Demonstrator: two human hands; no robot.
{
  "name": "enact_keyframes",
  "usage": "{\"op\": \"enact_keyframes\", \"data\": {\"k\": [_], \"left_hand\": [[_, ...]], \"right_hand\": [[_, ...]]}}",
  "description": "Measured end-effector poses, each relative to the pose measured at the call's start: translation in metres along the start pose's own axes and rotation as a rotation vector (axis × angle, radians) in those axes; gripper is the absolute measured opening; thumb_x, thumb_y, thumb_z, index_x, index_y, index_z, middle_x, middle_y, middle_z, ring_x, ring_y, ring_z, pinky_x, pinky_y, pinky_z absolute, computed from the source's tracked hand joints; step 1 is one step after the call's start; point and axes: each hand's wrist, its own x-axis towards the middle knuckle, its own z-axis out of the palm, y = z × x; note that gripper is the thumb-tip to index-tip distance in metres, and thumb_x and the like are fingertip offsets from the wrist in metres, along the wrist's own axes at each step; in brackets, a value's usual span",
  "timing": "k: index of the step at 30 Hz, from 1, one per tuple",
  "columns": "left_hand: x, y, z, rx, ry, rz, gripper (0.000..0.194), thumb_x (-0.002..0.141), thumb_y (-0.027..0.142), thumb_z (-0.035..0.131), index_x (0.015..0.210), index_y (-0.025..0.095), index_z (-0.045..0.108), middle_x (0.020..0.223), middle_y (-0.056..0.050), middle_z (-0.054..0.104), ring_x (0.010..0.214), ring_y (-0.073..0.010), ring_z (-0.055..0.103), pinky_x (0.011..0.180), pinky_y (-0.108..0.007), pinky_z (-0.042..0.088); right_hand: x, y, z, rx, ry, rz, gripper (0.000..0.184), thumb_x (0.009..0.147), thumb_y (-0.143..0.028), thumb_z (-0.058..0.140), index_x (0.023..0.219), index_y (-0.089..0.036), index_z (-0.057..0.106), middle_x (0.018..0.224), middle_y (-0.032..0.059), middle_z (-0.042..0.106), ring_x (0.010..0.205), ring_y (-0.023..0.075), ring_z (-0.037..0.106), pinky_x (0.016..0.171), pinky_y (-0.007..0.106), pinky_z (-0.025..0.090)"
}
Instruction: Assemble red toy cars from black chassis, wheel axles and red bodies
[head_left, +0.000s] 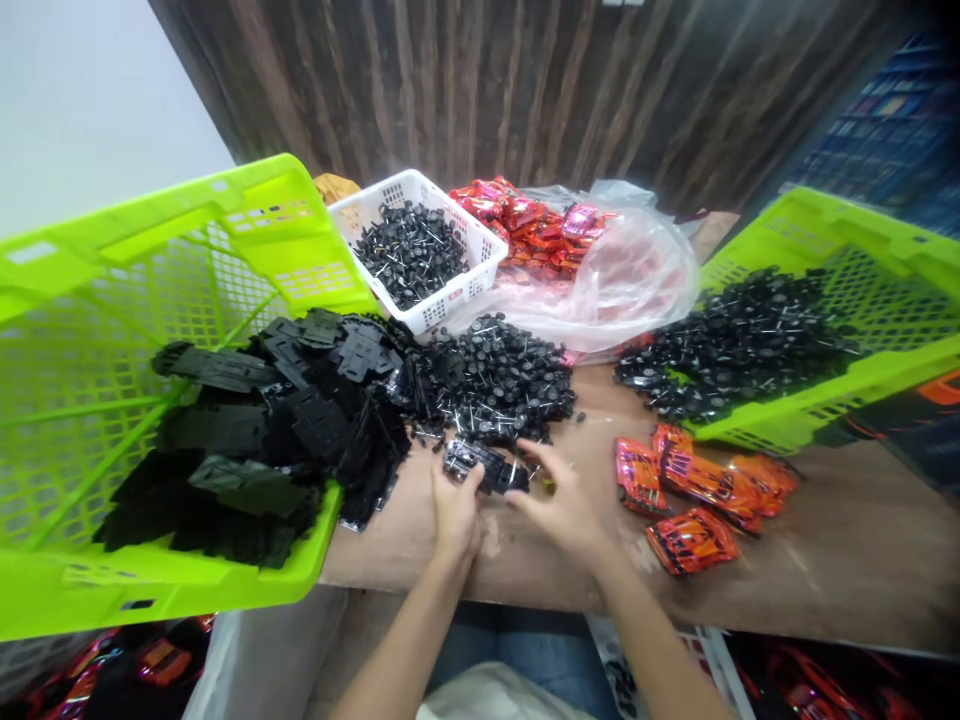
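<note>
A black toy car chassis point(486, 468) is gripped in my left hand point(456, 508), its thumb laid over the near side. My right hand point(564, 500) is at the chassis's right end, with index finger and thumb spread apart around that end. Whether the thumb touches it, I cannot tell. Just beyond both hands lies a heap of small black wheels on metal axles point(502, 380). Left of my left hand, flat black chassis plates point(300, 410) are piled up, spilling from a tipped green crate point(315, 560).
A white basket point(457, 300) of wheel axles stands at the back, beside shiny red-orange car bodies point(525, 225) in a clear plastic bag point(637, 275). A second green crate point(780, 405) with black wheel parts lies right. Several orange car bodies point(694, 540) rest on the brown table point(840, 560).
</note>
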Motion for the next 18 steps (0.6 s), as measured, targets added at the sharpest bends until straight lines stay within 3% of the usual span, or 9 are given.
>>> {"op": "enact_keyframes", "data": {"k": [2, 5, 8, 11, 13, 14, 17, 18], "left_hand": [[-0.003, -0.001, 0.004, -0.035, -0.019, 0.040, 0.054, 0.060, 0.014, 0.077, 0.106, 0.021, 0.049, 0.105, -0.005, 0.063, 0.092, -0.0161, 0.064, 0.086, -0.031, 0.049], [-0.006, -0.001, 0.009, -0.049, -0.040, 0.066, 0.058, 0.059, 0.016, 0.078, 0.109, 0.022, 0.050, 0.111, -0.005, 0.062, 0.100, -0.0180, 0.062, 0.089, -0.032, 0.049], [-0.005, 0.003, 0.012, -0.045, -0.044, 0.076, 0.057, 0.059, 0.018, 0.079, 0.109, 0.022, 0.051, 0.116, -0.006, 0.060, 0.106, -0.0202, 0.060, 0.091, -0.032, 0.048], [0.001, 0.008, 0.015, -0.032, -0.021, 0.035, 0.053, 0.061, 0.021, 0.078, 0.106, 0.022, 0.050, 0.113, -0.007, 0.061, 0.103, -0.0207, 0.062, 0.087, -0.033, 0.050], [0.009, 0.010, 0.015, -0.018, -0.008, 0.009, 0.053, 0.062, 0.023, 0.078, 0.106, 0.023, 0.049, 0.110, -0.006, 0.062, 0.098, -0.0197, 0.064, 0.084, -0.033, 0.051], [0.014, 0.011, 0.014, -0.014, -0.001, 0.006, 0.053, 0.062, 0.024, 0.079, 0.106, 0.023, 0.049, 0.108, -0.006, 0.063, 0.096, -0.0190, 0.064, 0.084, -0.032, 0.052], [0.031, 0.009, 0.009, 0.000, 0.016, -0.007, 0.056, 0.060, 0.025, 0.080, 0.105, 0.025, 0.048, 0.104, -0.005, 0.065, 0.093, -0.0188, 0.065, 0.083, -0.032, 0.053], [0.037, 0.007, 0.007, 0.010, 0.031, -0.012, 0.056, 0.060, 0.026, 0.081, 0.105, 0.025, 0.048, 0.102, -0.004, 0.065, 0.092, -0.0196, 0.066, 0.083, -0.033, 0.053]], "right_hand": [[-0.012, -0.010, 0.012, 0.009, 0.011, -0.081, 0.053, 0.072, -0.021, 0.063, 0.123, -0.021, 0.049, 0.123, 0.0074, 0.056, 0.115, 0.0229, 0.052, 0.101, 0.039, 0.042], [-0.019, -0.011, 0.021, -0.017, 0.065, -0.081, 0.053, 0.073, -0.015, 0.058, 0.123, -0.020, 0.045, 0.123, 0.0094, 0.053, 0.118, 0.0235, 0.049, 0.101, 0.041, 0.041], [-0.020, -0.010, 0.022, -0.025, 0.033, -0.056, 0.054, 0.073, -0.014, 0.056, 0.125, -0.020, 0.041, 0.124, 0.0102, 0.052, 0.118, 0.0232, 0.049, 0.101, 0.040, 0.041], [-0.005, -0.012, 0.012, 0.008, -0.050, -0.020, 0.068, 0.071, -0.021, 0.064, 0.131, -0.021, 0.034, 0.129, 0.0101, 0.049, 0.121, 0.0234, 0.049, 0.100, 0.039, 0.043], [0.028, -0.013, 0.000, 0.008, -0.049, -0.036, 0.074, 0.071, -0.029, 0.068, 0.135, -0.022, 0.030, 0.132, 0.0101, 0.049, 0.119, 0.0228, 0.051, 0.095, 0.037, 0.047], [0.054, -0.012, -0.008, -0.035, -0.030, -0.060, 0.069, 0.075, -0.033, 0.065, 0.134, -0.022, 0.032, 0.131, 0.0096, 0.050, 0.116, 0.0216, 0.053, 0.092, 0.035, 0.048], [0.162, -0.007, -0.031, -0.330, 0.048, -0.112, 0.031, 0.093, -0.031, 0.042, 0.121, -0.020, 0.048, 0.121, 0.0071, 0.058, 0.109, 0.0161, 0.057, 0.089, 0.029, 0.048], [0.202, -0.004, -0.036, -0.392, 0.068, -0.095, 0.028, 0.095, -0.025, 0.036, 0.115, -0.018, 0.053, 0.118, 0.0075, 0.060, 0.107, 0.0154, 0.058, 0.090, 0.029, 0.048]]}}
